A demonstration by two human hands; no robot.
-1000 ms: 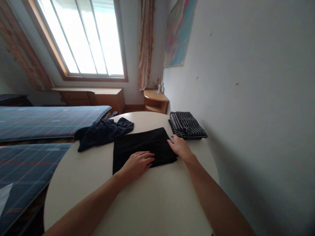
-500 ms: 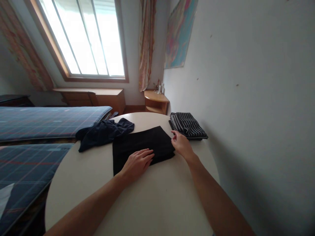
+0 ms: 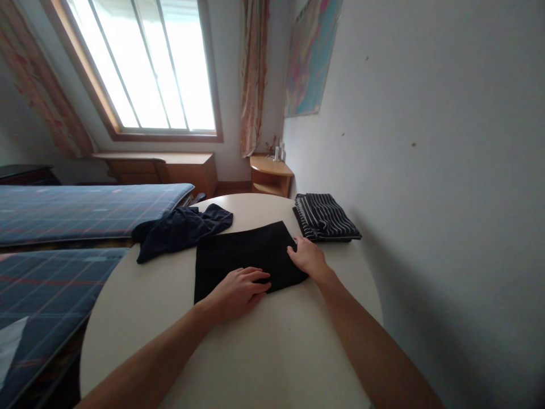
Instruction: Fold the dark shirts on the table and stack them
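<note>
A black garment (image 3: 242, 250), folded into a flat rough rectangle, lies on the round white table (image 3: 272, 352); its exact kind is not clear. My left hand (image 3: 238, 288) rests on its near edge, fingers stretched out and pointing right. At the right edge of the garment is my right hand (image 3: 307, 257), its fingers partly spread and touching the cloth. Just beyond that hand sits a folded stack of black cloth with white stripes (image 3: 327, 217). A crumpled dark navy garment (image 3: 181, 230) lies at the table's left, beside the black one.
Two plaid mattresses (image 3: 85, 210) stand left of the table, the nearer one below its edge. A white wall (image 3: 447, 199) rises close on the right. Behind are a wooden desk (image 3: 187, 160) under the window and a small corner shelf (image 3: 272, 166).
My right hand has come slightly nearer and lies lower on the garment's right edge. The garment's right side has shifted a little toward me. My left hand has slid slightly nearer.
</note>
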